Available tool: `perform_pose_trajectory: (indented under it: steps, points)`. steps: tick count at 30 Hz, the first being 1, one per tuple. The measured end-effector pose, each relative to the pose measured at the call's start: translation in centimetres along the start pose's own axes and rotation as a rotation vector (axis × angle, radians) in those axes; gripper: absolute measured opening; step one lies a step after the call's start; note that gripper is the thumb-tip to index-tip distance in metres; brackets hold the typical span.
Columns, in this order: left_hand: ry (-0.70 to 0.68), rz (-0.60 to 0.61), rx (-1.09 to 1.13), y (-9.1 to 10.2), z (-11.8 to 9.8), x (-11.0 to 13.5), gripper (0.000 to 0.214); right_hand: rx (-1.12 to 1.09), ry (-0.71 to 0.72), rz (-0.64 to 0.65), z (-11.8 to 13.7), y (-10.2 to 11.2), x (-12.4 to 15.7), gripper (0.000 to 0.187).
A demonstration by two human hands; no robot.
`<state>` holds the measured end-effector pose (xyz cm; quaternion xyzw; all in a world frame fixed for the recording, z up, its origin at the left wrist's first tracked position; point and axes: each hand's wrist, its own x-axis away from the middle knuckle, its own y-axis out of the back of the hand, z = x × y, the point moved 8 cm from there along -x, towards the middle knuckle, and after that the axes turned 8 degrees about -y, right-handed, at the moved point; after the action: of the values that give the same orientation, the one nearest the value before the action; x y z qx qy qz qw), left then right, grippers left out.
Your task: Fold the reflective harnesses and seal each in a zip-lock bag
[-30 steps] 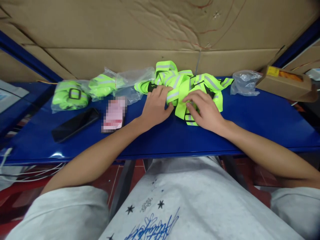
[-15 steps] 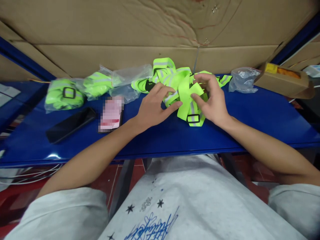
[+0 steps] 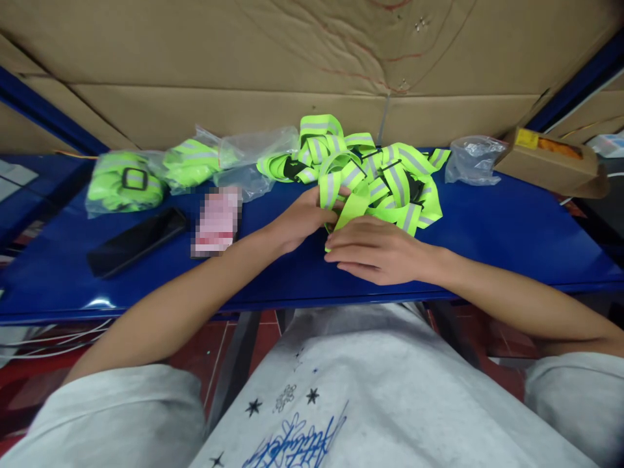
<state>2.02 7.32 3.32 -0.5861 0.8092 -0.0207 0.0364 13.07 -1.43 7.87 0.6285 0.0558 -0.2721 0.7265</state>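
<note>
A tangled pile of neon yellow-green reflective strap point(image 3: 397, 175) with grey stripes and black buckles lies at the back middle of the blue table. At the pile's near left side, my left hand point(image 3: 309, 218) is closed on a loop of the strap, its fingers partly behind the webbing. My right hand point(image 3: 377, 250) lies back-up in front of the pile, fingers bent together over the strap's near end. Its thumb and what sits under the fingers are hidden. Both hands are close together, the strap running between them.
Left of the pile lie bagged straps point(image 3: 127, 184), another bag of straps point(image 3: 192, 162), a black phone-like object point(image 3: 136, 244) and a blurred-screen phone point(image 3: 217, 221). To the right are a crumpled clear bag point(image 3: 472, 159) and a cardboard box point(image 3: 548, 159). Cardboard point(image 3: 219, 110) walls the table's back.
My right hand has come down and left to the pile's near side, turning back-up. My left hand has dropped slightly and closed on the strap. The near buckle end has left its earlier spot.
</note>
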Motion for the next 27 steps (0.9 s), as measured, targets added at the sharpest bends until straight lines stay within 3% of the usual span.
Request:
perform_pose_trajectory:
  steps: [3,7,12,16,20,22,25,27]
  points:
    - [-0.031,-0.039,0.023,0.5,-0.6,-0.3,0.046,-0.022,-0.093,-0.18,-1.3,2.3,-0.2,0.024]
    - [-0.062,-0.084,0.103,1.6,-1.8,-0.6,0.029,0.025,-0.416,-0.392,-6.2,4.6,0.8,0.034]
    - [-0.059,-0.044,0.216,1.3,-3.1,-0.1,0.025,-0.005,-0.634,-0.271,-11.7,3.2,1.9,0.052]
    - [-0.04,0.085,0.17,0.2,-2.8,0.6,0.02,-0.022,-0.579,-0.216,-11.3,2.7,1.6,0.076]
    - [-0.007,0.354,0.048,-1.9,-1.9,1.5,0.008,-0.049,-0.463,-0.192,-8.4,3.3,0.9,0.048]
    - [-0.027,0.43,0.008,-2.5,-1.9,1.7,0.01,-0.056,-0.519,-0.295,-8.1,4.7,1.1,0.034]
    - [-0.053,0.399,0.053,-2.3,-2.2,1.5,0.027,-0.135,-0.597,-0.628,-8.7,8.1,2.2,0.022]
    - [-0.057,0.369,0.115,-2.1,-2.2,1.2,0.037,-0.309,-0.627,-0.809,-9.9,9.7,3.0,0.023]
